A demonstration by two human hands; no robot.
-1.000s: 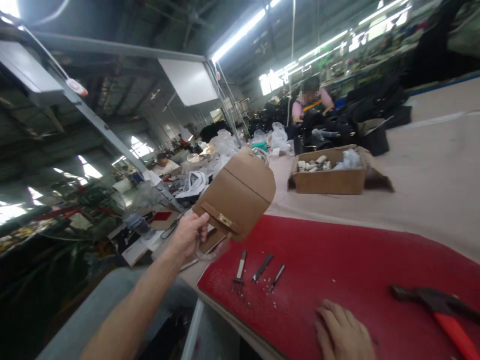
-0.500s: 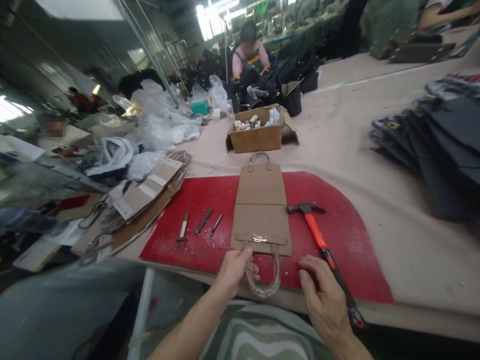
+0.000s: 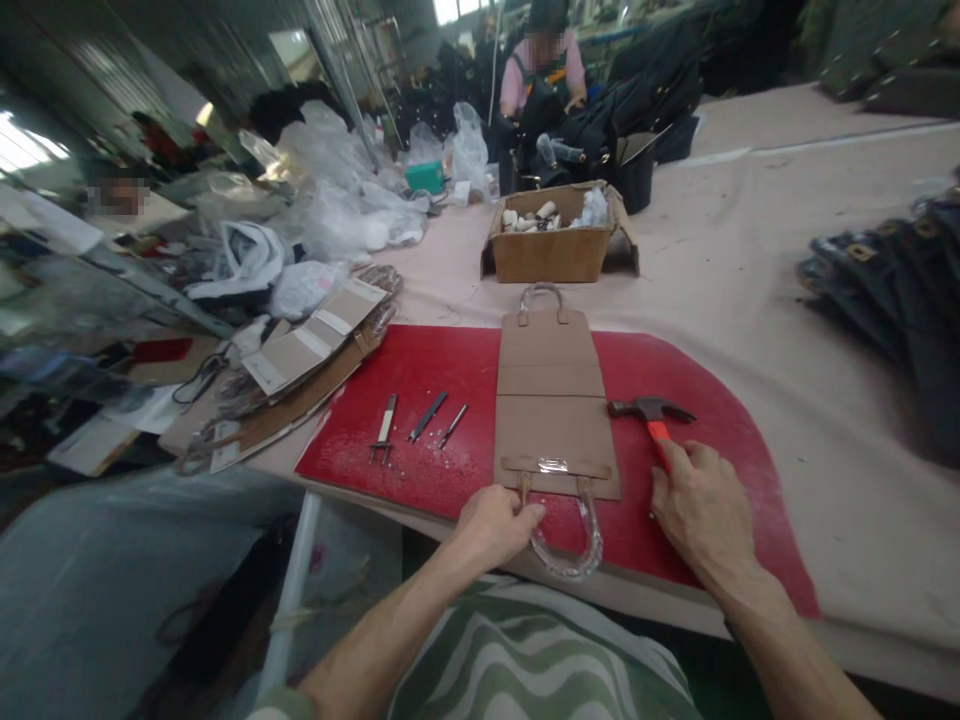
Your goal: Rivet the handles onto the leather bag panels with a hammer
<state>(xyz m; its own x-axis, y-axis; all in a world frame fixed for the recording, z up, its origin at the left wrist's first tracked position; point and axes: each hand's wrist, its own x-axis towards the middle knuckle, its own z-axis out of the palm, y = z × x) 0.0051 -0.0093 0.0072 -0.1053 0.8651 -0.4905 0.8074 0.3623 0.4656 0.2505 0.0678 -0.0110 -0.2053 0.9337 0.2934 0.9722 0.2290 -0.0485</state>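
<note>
A brown bag panel [image 3: 555, 428] lies flat on the red board [image 3: 450, 360], a wrapped handle at each end and a shiny metal plate [image 3: 553, 466] on its near strip. My left hand [image 3: 499, 525] pinches the near handle [image 3: 591, 545] at its left base, fingertips partly hidden. To the right of the panel, my right hand [image 3: 709, 505] is closed over the orange grip of a claw hammer [image 3: 651, 408]. The hammer head points toward the panel's edge; most of its handle is hidden under the hand.
Several slim metal punches [image 3: 427, 417] lie left of the panel among small crumbs. Behind stands a cardboard box [image 3: 551, 257] of white pieces. Stacked brown panels [image 3: 315, 345] and plastic bags sit left, dark bag pieces [image 3: 885, 290] right. A co-worker [image 3: 544, 65] sits across the table.
My right hand has moved from beside the hammer onto its grip. My left hand stays at the handle's base. The view has shifted, so the scene sits differently in frame.
</note>
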